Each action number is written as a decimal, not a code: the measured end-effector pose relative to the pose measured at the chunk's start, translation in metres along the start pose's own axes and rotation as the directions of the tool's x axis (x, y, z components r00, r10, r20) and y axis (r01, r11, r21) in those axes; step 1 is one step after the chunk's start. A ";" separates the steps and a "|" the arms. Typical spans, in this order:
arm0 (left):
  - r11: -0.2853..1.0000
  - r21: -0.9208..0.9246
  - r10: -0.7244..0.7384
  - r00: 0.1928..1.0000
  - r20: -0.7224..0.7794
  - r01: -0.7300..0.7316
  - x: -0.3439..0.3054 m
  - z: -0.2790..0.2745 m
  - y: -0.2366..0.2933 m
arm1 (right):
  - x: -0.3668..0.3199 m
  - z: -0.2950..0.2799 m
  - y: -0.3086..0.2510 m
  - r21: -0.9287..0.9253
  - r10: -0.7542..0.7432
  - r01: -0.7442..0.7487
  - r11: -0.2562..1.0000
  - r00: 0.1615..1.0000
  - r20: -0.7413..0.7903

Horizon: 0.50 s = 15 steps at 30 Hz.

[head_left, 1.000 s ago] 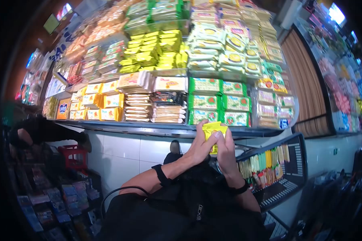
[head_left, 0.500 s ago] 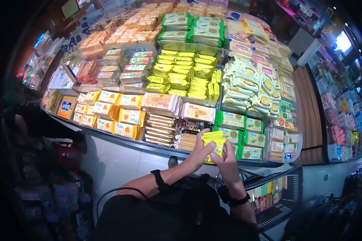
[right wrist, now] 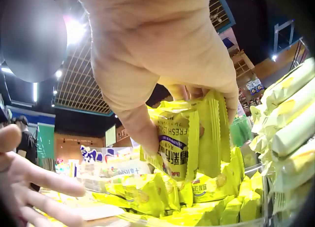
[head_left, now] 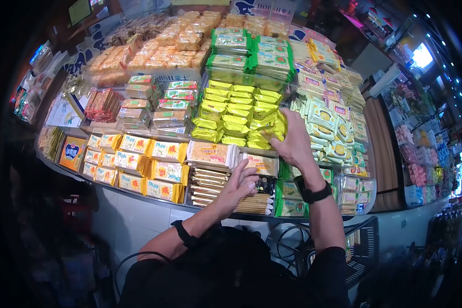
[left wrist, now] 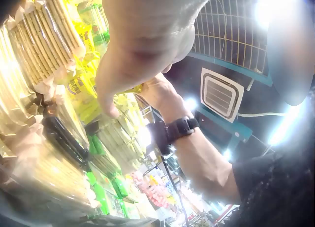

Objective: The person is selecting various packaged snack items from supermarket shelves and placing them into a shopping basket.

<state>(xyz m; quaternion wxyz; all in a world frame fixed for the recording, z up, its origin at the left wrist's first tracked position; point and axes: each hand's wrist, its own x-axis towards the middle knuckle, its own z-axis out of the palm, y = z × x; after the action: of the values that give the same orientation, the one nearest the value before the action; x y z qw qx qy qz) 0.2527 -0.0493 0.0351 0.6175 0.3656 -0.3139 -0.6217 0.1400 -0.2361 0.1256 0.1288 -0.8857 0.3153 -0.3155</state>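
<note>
My right hand (head_left: 295, 142) grips a few yellow biscuit packets (right wrist: 182, 138) at the right end of the stacked yellow packets (head_left: 228, 110). In the right wrist view, thumb and fingers pinch the packets upright, their lower edges close over the others in the clear bin; "FRESH LEMON" lettering shows on the front one. Nothing is in my left hand (head_left: 234, 190), which hovers with its fingers spread over the front row, near a pack of wafers (head_left: 259, 163) and some dark packets (head_left: 265, 183).
White-green packets (head_left: 326, 123) fill the bin to the right. Orange-edged cracker packs (head_left: 136, 154) line the front left, with green-edged packs (head_left: 290, 197) at the front right. A black basket (head_left: 362, 251) stands below the counter edge, beside my right arm.
Both hands held the yellow packets together in front of the counter. The right hand has carried them forward to the yellow stack, while the left hand has let go and moved slightly left.
</note>
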 end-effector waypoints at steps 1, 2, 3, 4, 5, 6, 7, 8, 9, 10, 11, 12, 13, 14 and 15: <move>0.999 -0.017 -0.037 0.999 0.034 0.037 -0.004 -0.006 0.002 | 0.010 0.007 0.005 -0.047 -0.025 0.027 0.999 0.999 0.040; 0.997 -0.033 -0.074 0.995 0.067 0.076 -0.008 -0.013 0.004 | 0.018 0.015 0.010 -0.092 -0.048 0.056 0.994 0.995 0.084; 0.992 -0.048 -0.109 0.989 0.100 0.114 -0.012 -0.019 0.005 | 0.026 0.024 0.016 -0.135 -0.070 0.088 0.987 0.989 0.129; 0.995 -0.030 -0.098 0.993 0.063 0.100 -0.018 -0.019 0.009 | 0.032 0.036 0.026 -0.157 -0.047 0.079 0.984 0.979 0.199; 0.992 -0.042 -0.119 0.990 0.079 0.123 -0.021 -0.025 0.011 | 0.037 0.049 0.036 -0.179 -0.021 0.071 0.981 0.963 0.267; 0.988 -0.053 -0.138 0.986 0.095 0.144 -0.024 -0.032 0.014 | 0.038 0.060 0.044 -0.203 0.005 0.066 0.977 0.943 0.333; 0.984 -0.062 -0.158 0.981 0.112 0.165 -0.027 -0.039 0.017 | 0.037 0.067 0.045 -0.207 -0.028 0.090 0.974 0.958 0.286; 0.985 -0.074 -0.150 0.984 0.100 0.158 -0.029 -0.044 0.019 | 0.034 0.076 0.045 -0.211 -0.061 0.113 0.971 0.970 0.237; 0.985 -0.086 -0.142 0.986 0.087 0.150 -0.032 -0.048 0.019 | 0.033 0.080 0.042 -0.217 -0.097 0.137 0.967 0.978 0.187; 0.985 -0.098 -0.135 0.988 0.074 0.142 -0.036 -0.052 0.019 | 0.032 0.081 0.041 -0.238 -0.108 0.151 0.960 0.977 0.185; 0.985 -0.109 -0.131 0.990 0.061 0.137 -0.040 -0.055 0.019 | 0.030 0.081 0.041 -0.240 -0.133 0.176 0.955 0.974 0.185; 0.984 -0.094 -0.147 0.988 0.057 0.152 -0.042 -0.058 0.018 | 0.029 0.076 0.039 -0.245 -0.158 0.201 0.948 0.970 0.183; 0.982 -0.098 -0.155 0.986 0.058 0.160 -0.044 -0.061 0.017 | 0.029 0.072 0.037 -0.249 -0.183 0.226 0.942 0.966 0.182; 0.980 -0.100 -0.164 0.985 0.058 0.169 -0.046 -0.062 0.016 | 0.028 0.070 0.035 -0.299 -0.147 0.192 0.935 0.975 0.164; 0.979 -0.102 -0.173 0.983 0.059 0.178 -0.047 -0.063 0.015 | 0.027 0.068 0.033 -0.347 -0.112 0.155 0.925 0.983 0.143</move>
<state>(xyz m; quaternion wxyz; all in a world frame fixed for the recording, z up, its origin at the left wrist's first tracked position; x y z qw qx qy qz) 0.3123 0.0013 0.0171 0.5708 0.3428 -0.2621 -0.6986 0.1838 -0.2765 0.0722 -0.0372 -0.9312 0.2978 -0.2071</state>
